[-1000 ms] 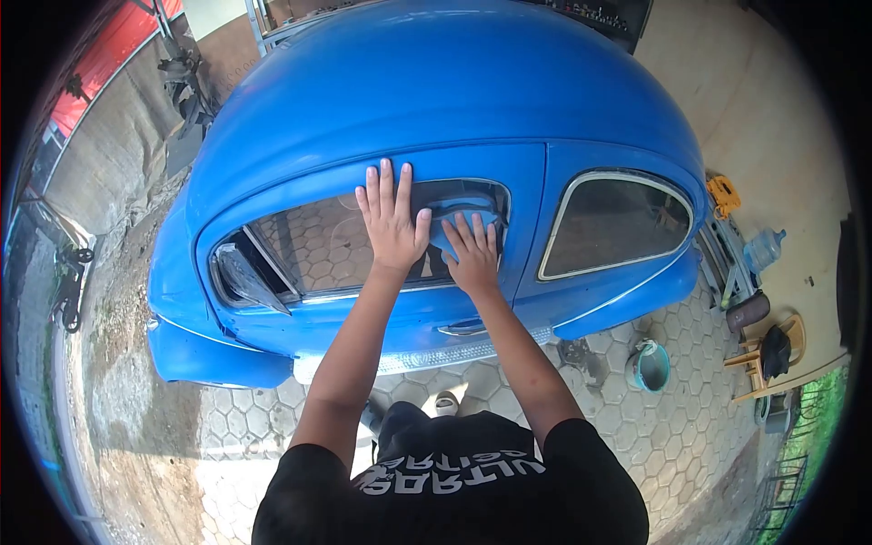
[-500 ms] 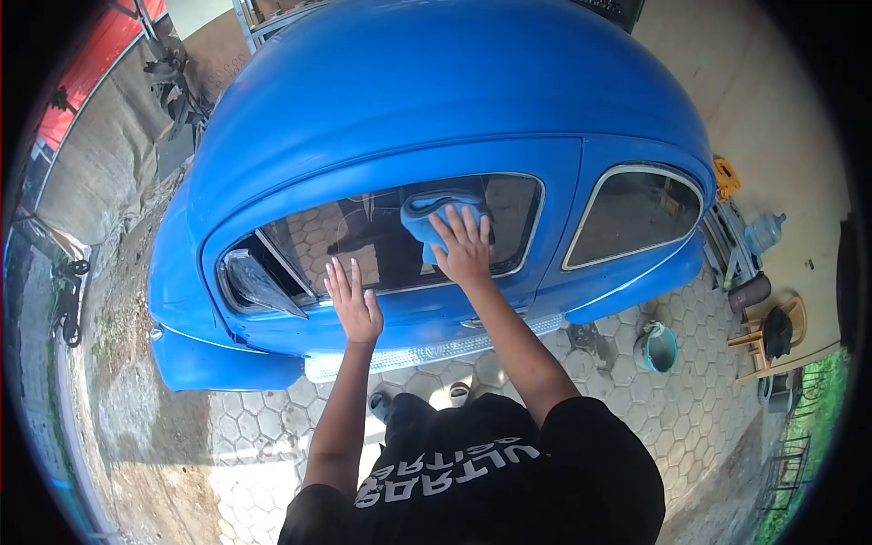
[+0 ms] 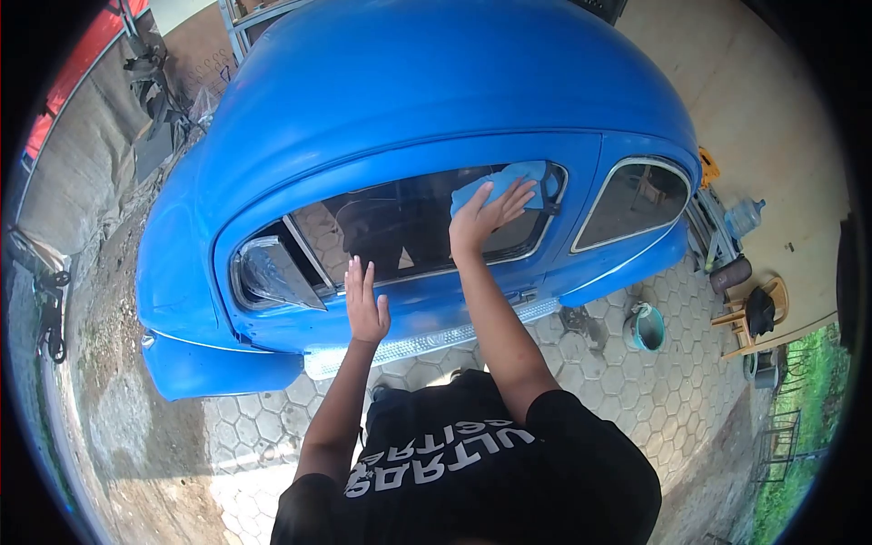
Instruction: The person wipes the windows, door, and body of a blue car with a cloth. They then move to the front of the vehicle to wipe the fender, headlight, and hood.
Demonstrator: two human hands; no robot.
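Apparently wiping: open right hand [image 3: 488,216] lying on blue cloth [image 3: 527,171] at door window's [image 3: 400,213] far right; left hand [image 3: 367,309] sitting open, apart, nearer; next stroke probably calling for even palm pressure

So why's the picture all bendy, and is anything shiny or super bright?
Head view: the lens seems very wide, so the car looks bulgy and the corners go black; same head view: sun whitens some paving at bottom left; head view again: the window is shiny and mirrors paving.
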